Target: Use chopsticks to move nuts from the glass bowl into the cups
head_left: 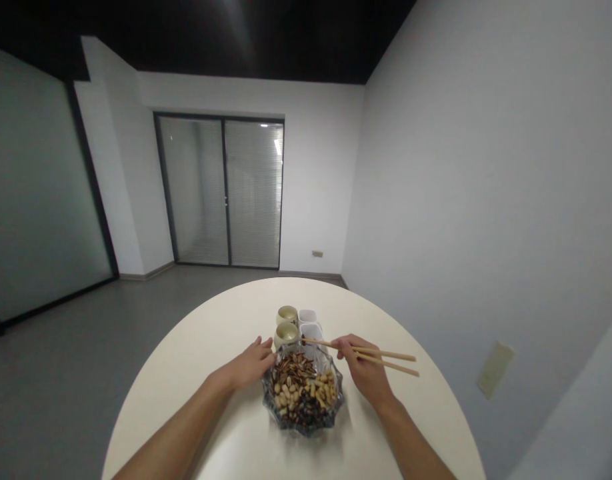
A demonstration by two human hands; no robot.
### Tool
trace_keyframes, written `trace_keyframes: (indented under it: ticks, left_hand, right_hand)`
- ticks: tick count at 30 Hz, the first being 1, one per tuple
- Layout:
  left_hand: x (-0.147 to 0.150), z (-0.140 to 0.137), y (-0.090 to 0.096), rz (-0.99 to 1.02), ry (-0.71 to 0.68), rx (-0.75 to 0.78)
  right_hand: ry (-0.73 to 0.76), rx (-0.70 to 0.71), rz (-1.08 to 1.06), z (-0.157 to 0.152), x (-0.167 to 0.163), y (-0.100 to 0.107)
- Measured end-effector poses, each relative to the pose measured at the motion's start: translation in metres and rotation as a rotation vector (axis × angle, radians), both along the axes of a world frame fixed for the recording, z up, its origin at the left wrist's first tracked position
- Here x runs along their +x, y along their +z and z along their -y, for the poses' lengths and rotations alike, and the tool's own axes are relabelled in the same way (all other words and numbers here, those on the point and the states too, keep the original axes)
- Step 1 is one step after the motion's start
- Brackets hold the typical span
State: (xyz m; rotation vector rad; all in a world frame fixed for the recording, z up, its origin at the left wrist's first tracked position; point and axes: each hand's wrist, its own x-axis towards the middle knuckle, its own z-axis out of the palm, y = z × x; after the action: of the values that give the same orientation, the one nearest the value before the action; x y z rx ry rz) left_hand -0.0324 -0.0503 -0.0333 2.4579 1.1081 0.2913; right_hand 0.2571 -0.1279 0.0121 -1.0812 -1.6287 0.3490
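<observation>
My right hand (pixel 363 370) is closed around a pair of wooden chopsticks (pixel 391 355), whose tips reach left over the back of a clear glass bowl (pixel 339 387). A small dark piece (pixel 303 339) shows at the tips; its kind is too small to make out. Sections of food fill the bowl: brown seeds (pixel 293 368), pale pistachio-like nuts (pixel 286 395), yellow peanut-like pieces (pixel 323 388) and dark pieces (pixel 310 410). At the bowl's left rim lies my left hand (pixel 253 363), fingers spread, holding nothing; whether it touches the glass is unclear.
Two gold-coloured cups (pixel 287 334) stand one behind the other just past the bowl. Beside them on the right are two small white containers (pixel 312 331). Everything rests on a round cream table (pixel 226 433). A white wall (pixel 476 200) rises close on the right.
</observation>
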Motion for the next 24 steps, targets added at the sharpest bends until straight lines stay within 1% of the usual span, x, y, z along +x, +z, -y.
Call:
trace_keyframes:
  ticks: [8, 16, 19, 24]
  left_hand:
    - [-0.0002, 0.0000, -0.0003, 0.007, 0.034, -0.018]
    - [0.0025, 0.0060, 0.0076, -0.024, 0.033, -0.034]
    - [0.0022, 0.0049, 0.0058, -0.023, 0.055, -0.044]
    - [0.0000, 0.0011, 0.0006, -0.017, -0.002, -0.013]
  right_hand:
    - [0.005, 0.000, -0.006, 0.0010, -0.0002, 0.0013]
    - [-0.022, -0.018, -0.022, -0.0015, 0.0003, -0.0009]
    - [-0.031, -0.018, -0.031, -0.0012, 0.0004, -0.0007]
    - [-0.035, -0.015, -0.053, -0.0020, 0.0010, -0.0015]
